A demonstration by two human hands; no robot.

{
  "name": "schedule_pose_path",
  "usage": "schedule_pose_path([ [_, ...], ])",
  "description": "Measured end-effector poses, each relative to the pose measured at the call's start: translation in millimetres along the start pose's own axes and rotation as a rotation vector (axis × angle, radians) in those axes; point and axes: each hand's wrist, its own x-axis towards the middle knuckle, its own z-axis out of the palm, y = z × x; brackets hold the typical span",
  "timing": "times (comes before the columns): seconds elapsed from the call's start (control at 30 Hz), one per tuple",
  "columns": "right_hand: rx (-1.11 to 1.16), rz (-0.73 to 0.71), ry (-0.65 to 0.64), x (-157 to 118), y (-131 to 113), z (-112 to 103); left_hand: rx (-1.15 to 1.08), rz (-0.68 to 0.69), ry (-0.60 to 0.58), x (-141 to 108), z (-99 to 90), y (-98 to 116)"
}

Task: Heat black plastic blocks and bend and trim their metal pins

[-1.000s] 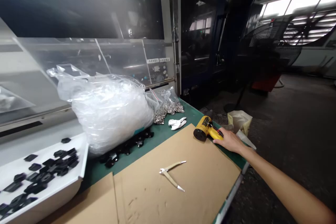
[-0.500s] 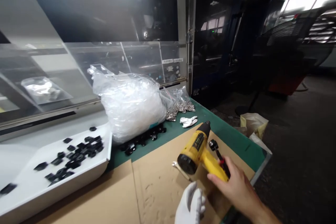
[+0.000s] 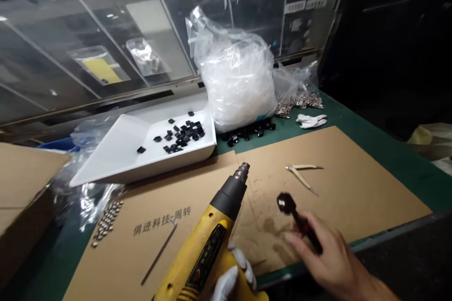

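Observation:
My left hand (image 3: 235, 276), in a white glove, grips a yellow heat gun (image 3: 205, 249) at the bottom of the view, its dark nozzle pointing up and away. My right hand (image 3: 326, 256), bare, holds a small black part (image 3: 287, 206) with a dark stem, raised a little above the cardboard sheet (image 3: 353, 188). A pair of cream-handled snips (image 3: 300, 172) lies on that sheet, beyond and apart from my right hand. An L-shaped hex key (image 3: 158, 251) lies on the cardboard to the left.
A white tray (image 3: 123, 148) holds several black parts. More lie on the green mat (image 3: 374, 160) before a large clear plastic bag (image 3: 236, 80). Nearby are a metal-parts bag (image 3: 298, 99), a white glove (image 3: 310, 121), loose metal pieces (image 3: 107, 216) and a cardboard box (image 3: 24, 183).
The heat gun has passed from my right hand to my gloved left hand and now points up. My right hand keeps the black part. The view has swung left.

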Motion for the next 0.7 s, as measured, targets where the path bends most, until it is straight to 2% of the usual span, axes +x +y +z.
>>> schedule_pose_path([
  [0.03, -0.023, 0.029, -0.028, 10, 1, -4, -0.053, -0.080, -0.095, -8, -8.8, 3],
  [0.07, -0.041, 0.050, -0.054, 21, 3, -6, -0.096, -0.100, -0.111, -18, -14.7, 5],
  [0.13, -0.073, 0.068, -0.103, 40, 5, -3, -0.155, -0.005, 0.007, -39, -16.8, 3],
  [0.23, -0.092, 0.061, -0.177, 59, 4, 11, -0.192, 0.098, 0.181, -61, -5.3, -5],
  [0.3, -0.079, 0.056, -0.193, 66, 3, 20, -0.202, 0.092, 0.225, -60, 1.7, -5],
  [0.47, 0.014, 0.060, -0.222, 71, 2, 31, -0.202, 0.077, 0.308, -18, 0.3, 12],
  [0.53, 0.059, 0.067, -0.249, 70, 5, 31, -0.198, 0.064, 0.326, -11, -0.1, 14],
  [0.6, 0.094, 0.074, -0.265, 69, 7, 30, -0.195, 0.051, 0.340, -19, 3.0, 11],
  [0.7, 0.134, 0.082, -0.259, 68, 9, 27, -0.192, 0.037, 0.356, -52, 11.6, -2],
])
